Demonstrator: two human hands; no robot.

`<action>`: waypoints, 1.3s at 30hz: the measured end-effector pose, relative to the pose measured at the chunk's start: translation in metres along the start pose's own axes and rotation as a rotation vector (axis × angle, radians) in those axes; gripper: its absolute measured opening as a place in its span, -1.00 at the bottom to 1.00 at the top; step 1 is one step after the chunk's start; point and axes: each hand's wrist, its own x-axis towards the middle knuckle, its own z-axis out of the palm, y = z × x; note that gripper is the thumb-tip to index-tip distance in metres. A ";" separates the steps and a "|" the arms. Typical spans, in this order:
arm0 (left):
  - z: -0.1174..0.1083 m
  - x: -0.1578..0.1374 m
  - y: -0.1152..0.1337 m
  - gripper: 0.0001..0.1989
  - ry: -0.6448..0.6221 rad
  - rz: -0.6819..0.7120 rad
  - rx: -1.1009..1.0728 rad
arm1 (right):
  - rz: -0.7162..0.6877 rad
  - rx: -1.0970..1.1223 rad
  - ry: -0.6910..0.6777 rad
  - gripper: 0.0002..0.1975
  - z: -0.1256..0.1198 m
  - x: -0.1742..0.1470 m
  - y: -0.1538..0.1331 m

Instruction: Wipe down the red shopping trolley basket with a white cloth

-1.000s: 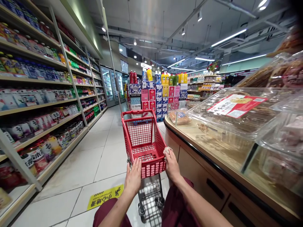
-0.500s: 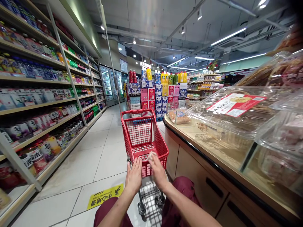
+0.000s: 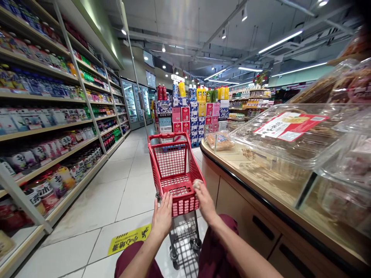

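Here, in the head view, a red cart [image 3: 187,204] stood on the floor [image 3: 136,189] near the person's knees [image 3: 130,258], just left of a tabletop [image 3: 255,184] with packed food on it. The left hand [image 3: 162,216] seemed to rest on the near rim, its fingers straight and close together, not gripping anything. The right hand [image 3: 206,202] had its fingers bent around a pale wad [image 3: 197,184] by the cart's right side; how tight, I could not tell. The wad looked soft and light, like cloth or paper, so a small pinch would likely hold it. The cart looked stiff and smooth, and hard to break. With its wheels it could probably roll away, so its near rim seemed the best place to hold.
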 end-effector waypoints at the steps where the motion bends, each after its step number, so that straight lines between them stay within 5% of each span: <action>1: 0.000 0.000 0.000 -0.29 -0.004 -0.007 0.000 | 0.070 -0.019 0.023 -0.54 -0.003 0.000 0.004; 3: 0.000 0.000 0.001 -0.29 -0.022 -0.026 -0.005 | 0.097 -0.012 0.020 -0.54 -0.002 -0.002 0.003; 8: -0.001 0.001 0.001 -0.28 -0.030 -0.007 -0.009 | -0.115 0.049 -0.086 -0.56 0.009 -0.007 -0.012; 12: -0.002 0.000 0.000 -0.27 -0.042 -0.023 -0.018 | 0.054 -0.050 -0.036 -0.54 -0.010 0.004 0.002; 19: -0.002 0.002 0.002 -0.27 -0.046 -0.007 -0.033 | -0.021 -0.078 -0.104 -0.45 0.010 0.005 -0.023; 23: -0.002 0.005 0.001 -0.27 -0.027 -0.002 -0.022 | -0.087 -0.079 -0.173 -0.53 0.008 0.016 0.003; 28: -0.002 0.009 0.004 -0.30 -0.053 -0.026 -0.038 | 0.092 -0.082 -0.018 -0.57 0.003 0.016 0.016; 34: -0.002 0.005 0.001 -0.29 -0.049 -0.002 -0.039 | -0.138 0.087 -0.096 -0.60 0.018 0.004 -0.013; 39: 0.001 0.003 0.001 -0.28 -0.032 -0.030 -0.043 | 0.069 0.018 0.008 -0.57 0.001 0.006 0.006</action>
